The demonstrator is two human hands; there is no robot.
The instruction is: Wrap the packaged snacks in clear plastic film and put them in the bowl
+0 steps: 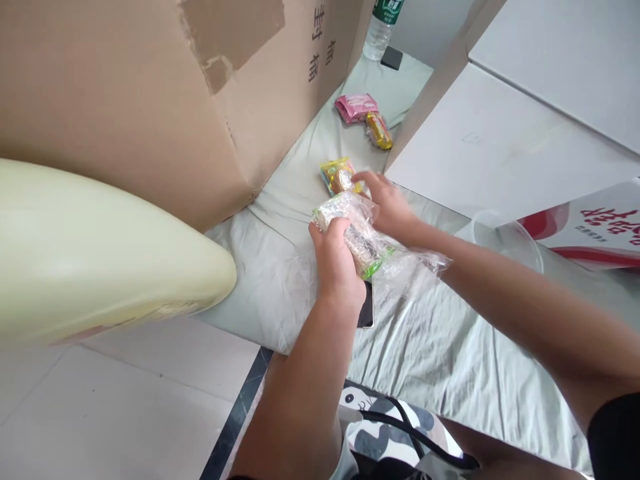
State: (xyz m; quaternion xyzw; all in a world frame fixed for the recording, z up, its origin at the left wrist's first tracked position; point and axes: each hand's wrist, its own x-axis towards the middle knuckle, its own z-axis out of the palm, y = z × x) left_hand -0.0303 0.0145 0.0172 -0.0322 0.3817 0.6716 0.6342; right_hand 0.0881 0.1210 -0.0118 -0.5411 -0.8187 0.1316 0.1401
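My left hand (337, 267) is closed on a clear plastic bag (415, 263) with light, green-edged wrapped snacks inside, its loose end trailing to the right. Just beyond the bag lies a yellow snack packet (341, 175) with a brown and white picture. My right hand (390, 203), blurred by motion, has its fingers apart at the packet's right edge. The bag hides part of that hand, so whether it touches the packet is unclear. Under the bag and my left wrist, a dark phone (367, 307) is partly covered.
Farther back on the pale green sheet (450, 333) are a pink packet (356, 108), a yellow-wrapped snack (379, 130), a water bottle (380, 33) and a small black object (392, 58). A cardboard box (150, 100), white boxes (500, 120), a clear tub (507, 237) and a pale yellow rounded object (100, 247) stand around.
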